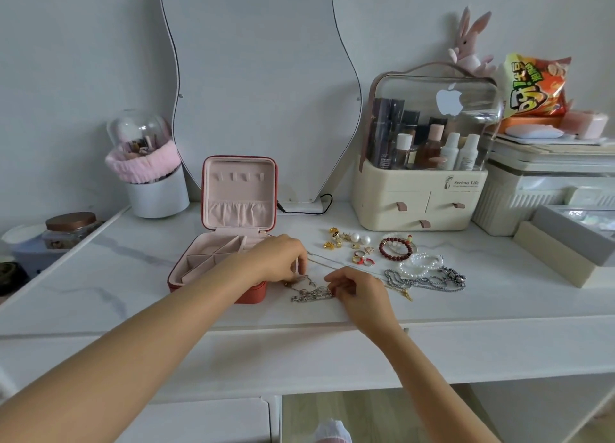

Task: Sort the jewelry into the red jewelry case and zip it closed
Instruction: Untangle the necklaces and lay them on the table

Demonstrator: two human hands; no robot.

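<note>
We find the red jewelry case (216,278) open on the white desk (133,276), lid upright, its compartments apparently unfilled. It looks rigid and stable, best held by its side walls when zipping. Just right of it lies a tangled silver chain (312,291): light, limp and prone to snagging, so we judge it should be lifted at one end. The left hand (276,258) pinches at the chain's upper part; the right hand (356,291) grips its right end with curled fingers. Rings (362,259) and earrings (346,238) lie farther right, small and liable to slip.
</note>
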